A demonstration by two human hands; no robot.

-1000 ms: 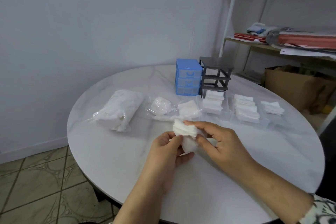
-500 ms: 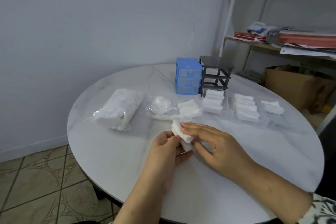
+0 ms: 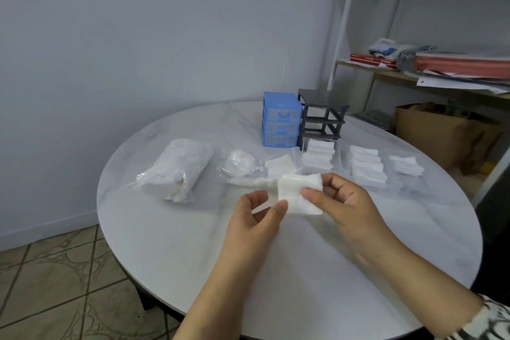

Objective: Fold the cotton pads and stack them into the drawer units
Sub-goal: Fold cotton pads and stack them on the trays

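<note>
Two hands pinch one cotton pad [image 3: 298,193]: your left hand [image 3: 255,218] and right hand [image 3: 346,201]; line up its edges; press flat.

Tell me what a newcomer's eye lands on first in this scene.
First, the white cotton pad held up over the table, pinched between the left hand and the right hand. Next, the blue drawer unit at the far edge, with the dark empty drawer frame beside it on the right. In front of the frame lie stacks of folded pads.
</note>
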